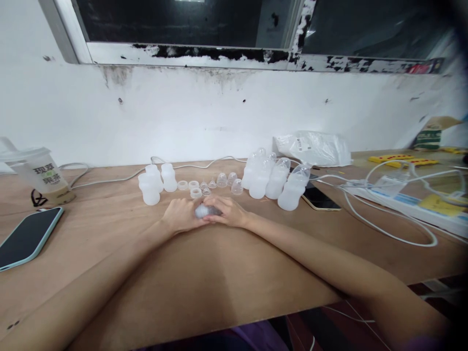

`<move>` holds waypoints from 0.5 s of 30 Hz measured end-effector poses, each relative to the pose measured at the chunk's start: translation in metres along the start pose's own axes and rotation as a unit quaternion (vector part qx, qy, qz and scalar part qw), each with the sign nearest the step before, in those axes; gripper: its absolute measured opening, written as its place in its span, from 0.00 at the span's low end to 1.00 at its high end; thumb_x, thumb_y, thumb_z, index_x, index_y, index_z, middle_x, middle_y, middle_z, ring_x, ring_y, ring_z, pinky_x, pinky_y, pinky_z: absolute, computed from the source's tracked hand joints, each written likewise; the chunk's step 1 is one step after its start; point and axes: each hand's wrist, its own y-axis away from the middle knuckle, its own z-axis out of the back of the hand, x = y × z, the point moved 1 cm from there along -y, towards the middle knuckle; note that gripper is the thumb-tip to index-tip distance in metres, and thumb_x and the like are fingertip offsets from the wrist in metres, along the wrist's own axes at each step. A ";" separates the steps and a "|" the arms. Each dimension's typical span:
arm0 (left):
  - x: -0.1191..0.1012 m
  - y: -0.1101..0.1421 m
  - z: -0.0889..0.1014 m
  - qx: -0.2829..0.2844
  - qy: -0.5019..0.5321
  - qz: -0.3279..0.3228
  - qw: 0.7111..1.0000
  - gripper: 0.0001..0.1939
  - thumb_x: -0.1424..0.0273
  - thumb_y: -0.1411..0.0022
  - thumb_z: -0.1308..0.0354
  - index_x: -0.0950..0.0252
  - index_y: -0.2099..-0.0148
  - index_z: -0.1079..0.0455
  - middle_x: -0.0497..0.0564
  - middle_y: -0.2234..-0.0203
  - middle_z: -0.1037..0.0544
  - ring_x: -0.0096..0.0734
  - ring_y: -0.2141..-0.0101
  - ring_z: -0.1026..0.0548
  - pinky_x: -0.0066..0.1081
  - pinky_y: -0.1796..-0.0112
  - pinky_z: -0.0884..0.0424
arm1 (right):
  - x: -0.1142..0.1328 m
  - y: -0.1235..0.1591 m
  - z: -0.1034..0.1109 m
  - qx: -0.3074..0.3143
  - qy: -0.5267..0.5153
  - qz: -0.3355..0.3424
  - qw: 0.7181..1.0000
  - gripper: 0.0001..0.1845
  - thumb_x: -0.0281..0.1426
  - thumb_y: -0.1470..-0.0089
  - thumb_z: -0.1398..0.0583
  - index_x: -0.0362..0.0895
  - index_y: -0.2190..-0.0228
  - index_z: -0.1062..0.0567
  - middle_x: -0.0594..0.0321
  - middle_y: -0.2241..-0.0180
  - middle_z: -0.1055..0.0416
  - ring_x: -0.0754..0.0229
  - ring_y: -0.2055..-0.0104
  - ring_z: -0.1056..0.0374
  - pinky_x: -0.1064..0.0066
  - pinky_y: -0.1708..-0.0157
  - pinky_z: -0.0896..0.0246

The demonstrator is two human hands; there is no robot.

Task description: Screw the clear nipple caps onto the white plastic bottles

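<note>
Between both hands, low over the table, a translucent white baby bottle (202, 211) lies tilted on its side, partly covered by fingers. My left hand (182, 214) is closed around its left part. At the other end my right hand (228, 211) wraps over what looks like its clear top. Just beyond stand white collar rings (195, 193), clear teats (206, 191) and clear dome caps (237, 186). Several open bottle bodies (149, 187) are grouped to the left. On the right, several capped bottles (290, 190) stand upright close together.
A phone (31, 236) and a drink cup (46, 175) are at the left. Behind the capped bottles lie a plastic bag (314, 147) and a dark phone (321, 197). White cables (387, 234) loop around a power strip (431, 207) at the right.
</note>
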 end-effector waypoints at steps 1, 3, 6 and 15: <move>0.000 0.000 0.001 0.000 0.004 -0.001 1.000 0.30 0.46 0.49 0.59 0.62 0.55 0.38 0.54 0.70 0.25 0.42 0.70 0.27 0.32 0.73 0.35 | -0.001 0.000 0.000 -0.002 0.002 0.006 1.000 0.17 0.42 0.50 0.48 0.43 0.62 0.35 0.56 0.61 0.33 0.60 0.56 0.36 0.66 0.56 0.39; 0.001 -0.001 0.001 0.001 0.014 -0.006 1.000 0.30 0.45 0.50 0.59 0.61 0.55 0.38 0.53 0.70 0.25 0.41 0.70 0.27 0.32 0.73 0.35 | -0.001 0.001 0.000 -0.010 0.006 0.016 1.000 0.17 0.42 0.50 0.47 0.43 0.62 0.34 0.56 0.60 0.33 0.60 0.55 0.37 0.65 0.55 0.40; 0.003 -0.002 0.002 0.004 0.027 -0.015 0.999 0.29 0.45 0.50 0.59 0.60 0.56 0.37 0.52 0.71 0.25 0.40 0.71 0.27 0.30 0.74 0.36 | 0.000 0.002 0.001 -0.028 0.006 0.032 0.999 0.17 0.40 0.50 0.47 0.42 0.62 0.34 0.55 0.61 0.32 0.61 0.55 0.37 0.66 0.55 0.39; 0.006 -0.001 0.002 0.011 0.050 -0.041 0.998 0.29 0.46 0.48 0.61 0.61 0.55 0.39 0.51 0.71 0.25 0.38 0.72 0.27 0.29 0.75 0.38 | 0.004 -0.001 0.005 -0.011 0.011 0.040 0.999 0.16 0.38 0.49 0.48 0.43 0.61 0.33 0.56 0.60 0.33 0.62 0.56 0.37 0.67 0.56 0.38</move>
